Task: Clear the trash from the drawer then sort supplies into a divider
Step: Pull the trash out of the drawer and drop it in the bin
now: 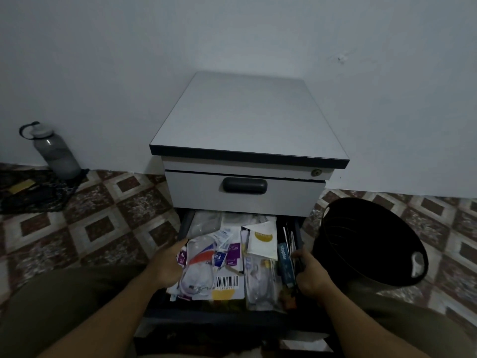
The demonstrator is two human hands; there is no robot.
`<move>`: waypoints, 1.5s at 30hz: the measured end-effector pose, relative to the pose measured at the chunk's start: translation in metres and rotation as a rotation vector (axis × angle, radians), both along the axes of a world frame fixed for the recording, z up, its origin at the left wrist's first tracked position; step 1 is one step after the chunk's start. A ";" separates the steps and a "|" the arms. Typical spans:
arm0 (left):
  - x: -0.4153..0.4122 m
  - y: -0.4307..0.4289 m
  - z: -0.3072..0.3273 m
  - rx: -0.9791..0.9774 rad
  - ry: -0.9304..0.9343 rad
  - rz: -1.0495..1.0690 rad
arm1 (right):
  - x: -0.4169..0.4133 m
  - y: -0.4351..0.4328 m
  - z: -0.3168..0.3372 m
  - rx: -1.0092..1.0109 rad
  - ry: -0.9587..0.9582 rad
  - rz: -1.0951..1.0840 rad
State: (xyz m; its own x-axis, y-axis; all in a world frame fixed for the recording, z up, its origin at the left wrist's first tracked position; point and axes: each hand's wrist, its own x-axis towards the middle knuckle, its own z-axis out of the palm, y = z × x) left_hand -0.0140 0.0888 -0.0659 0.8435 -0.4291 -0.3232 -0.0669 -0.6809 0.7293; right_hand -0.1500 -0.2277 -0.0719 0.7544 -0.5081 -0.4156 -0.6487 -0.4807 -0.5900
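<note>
1. Forearms reach in from the lower edge of the view. The left hand [169, 264] lies at the left side of the open drawer [184, 226], thumb up by its left wall and palm against a clear plastic packet [198, 259]. Its fingers are hidden, so whether they grip cannot be told. The right hand [308, 273] curls its fingers round the drawer's dark right wall.
2. Patterned tile floor [103, 223], brown and cream, carries everything below a pale wall [103, 60].
3. Grey pedestal cabinet [247, 117], standing against the wall. Its upper drawer [284, 195] is closed and bears a dark handle [244, 185], with a keyhole [315, 172] above its right corner.
4. Black bin [371, 241], on the floor just right of the cabinet, mouth tipped toward the camera, with a white scrap [417, 262] inside.
5. The lower drawer stands drawn out toward the camera, filled with overlapping packets and papers.
6. Grey water bottle [55, 153], upright at the wall, well left of the cabinet, on dark netting [38, 197].
7. Drawer contents:
   - the clear plastic packet, crossed by an orange strip, at left;
   - a barcoded white sheet [227, 281], nearer the camera at centre;
   - a white sachet with a yellow disc [260, 241], right of centre;
   - a clear bag [260, 282], nearer the camera than the sachet;
   - a blue box lettered "Stapler" [285, 262], lengthwise along the right side, just beside the right hand.
</note>
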 end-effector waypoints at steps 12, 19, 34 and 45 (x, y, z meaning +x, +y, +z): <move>0.022 -0.006 -0.010 0.021 0.010 0.057 | 0.014 -0.001 0.005 0.029 -0.015 -0.016; 0.007 -0.006 -0.006 -0.020 -0.014 0.045 | 0.001 0.003 0.004 0.053 -0.013 -0.043; -0.004 -0.018 0.007 0.146 -0.247 0.144 | -0.004 0.034 0.024 -0.154 -0.228 -0.167; -0.027 -0.032 0.008 0.302 0.018 0.005 | -0.003 0.049 0.030 -0.246 0.089 -0.005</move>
